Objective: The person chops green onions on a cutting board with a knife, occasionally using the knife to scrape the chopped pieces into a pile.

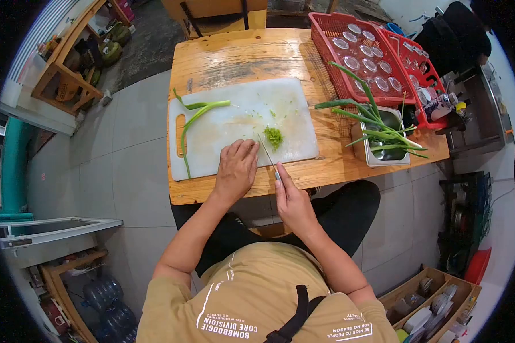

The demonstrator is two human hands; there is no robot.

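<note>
Noted knife [268,154] pinched in right hand [293,204], five o'clock off cutting board [217,134]; saw left hand [236,170], fingers pressed together, at six.

My view is bright and fairly sharp; the fisheye bends the edges, and black vignetting fills the corners.

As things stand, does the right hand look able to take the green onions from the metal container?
Probably yes, but the right hand holds the knife and would first need to free its fingers. The metal container stands uncovered to its right, with green onions sticking out over the rim.
</note>
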